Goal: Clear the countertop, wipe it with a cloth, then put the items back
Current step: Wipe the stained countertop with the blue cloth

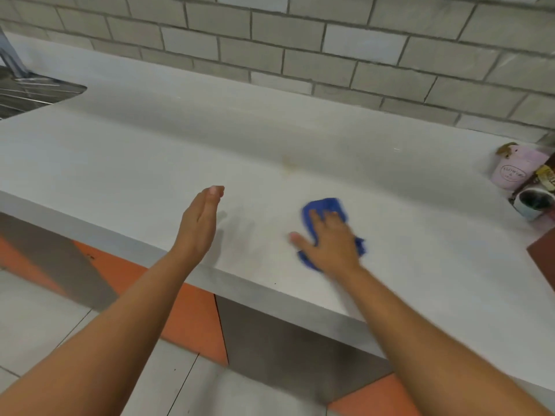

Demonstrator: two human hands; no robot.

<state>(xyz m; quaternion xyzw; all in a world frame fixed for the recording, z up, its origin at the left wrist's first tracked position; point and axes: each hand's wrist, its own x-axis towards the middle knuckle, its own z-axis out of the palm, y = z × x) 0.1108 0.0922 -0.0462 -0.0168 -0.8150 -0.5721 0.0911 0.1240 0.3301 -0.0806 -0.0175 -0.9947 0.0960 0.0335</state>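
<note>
A blue cloth (326,209) lies flat on the pale grey countertop (210,139), a little in from its front edge. My right hand (329,240) presses down on the cloth with fingers spread, covering its middle. My left hand (201,222) hovers edge-on above the counter to the left of the cloth, fingers held straight and together, holding nothing.
A pink pot (515,168), a dark bottle (540,181) and a small round jar (533,201) crowd the counter's far right. A brown box corner (545,253) juts in at the right edge. A steel sink (27,91) sits at the far left. A tiled wall (330,55) backs the counter.
</note>
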